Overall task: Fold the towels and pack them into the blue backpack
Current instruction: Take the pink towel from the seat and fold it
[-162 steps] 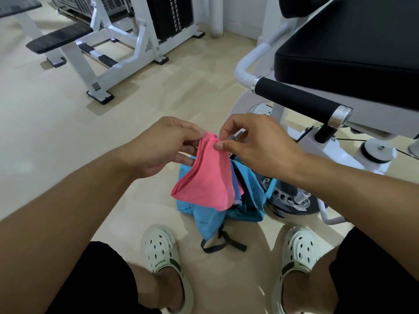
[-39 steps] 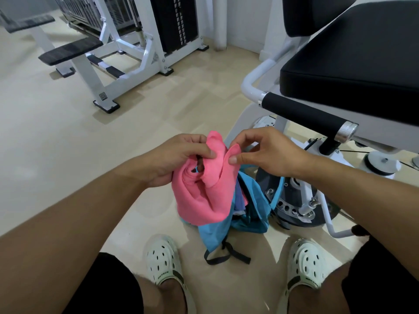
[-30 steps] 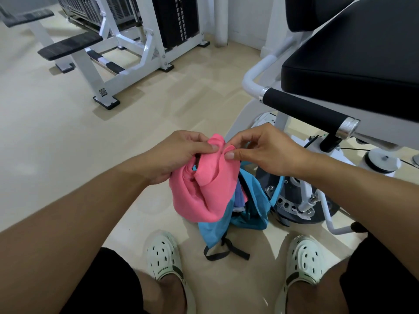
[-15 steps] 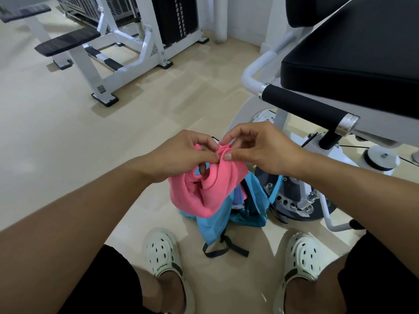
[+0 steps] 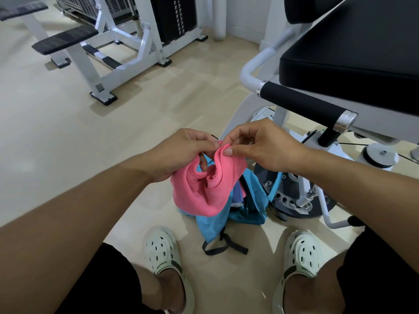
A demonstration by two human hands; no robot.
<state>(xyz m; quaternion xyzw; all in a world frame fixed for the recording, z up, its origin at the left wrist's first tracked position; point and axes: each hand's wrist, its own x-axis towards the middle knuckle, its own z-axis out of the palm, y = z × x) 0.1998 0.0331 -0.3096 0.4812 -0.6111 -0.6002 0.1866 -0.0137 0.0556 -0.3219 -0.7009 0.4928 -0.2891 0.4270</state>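
Note:
A pink towel [image 5: 201, 191] hangs bunched and loosely rolled in front of me. My left hand [image 5: 181, 152] pinches its top edge on the left, and my right hand [image 5: 260, 148] pinches the same edge right beside it, thumb on the cloth. Directly below, the blue backpack [image 5: 247, 209] sits on the floor between my feet with its mouth open. A purple and white cloth [image 5: 238, 196] shows inside it. The towel covers the backpack's left half. A black strap [image 5: 223, 245] trails from the bag toward me.
A white gym machine with a black padded seat [image 5: 351, 53] and a black foam handle [image 5: 301, 105] stands close on the right, its base [image 5: 292, 196] touching the backpack. Another white machine frame [image 5: 118, 55] stands at the back left. My white clogs [image 5: 163, 252] flank the bag on beige floor.
The towel went from hanging flat to bunched and rolled inward. My two hands have drawn close together at its top edge. The backpack has stayed where it was.

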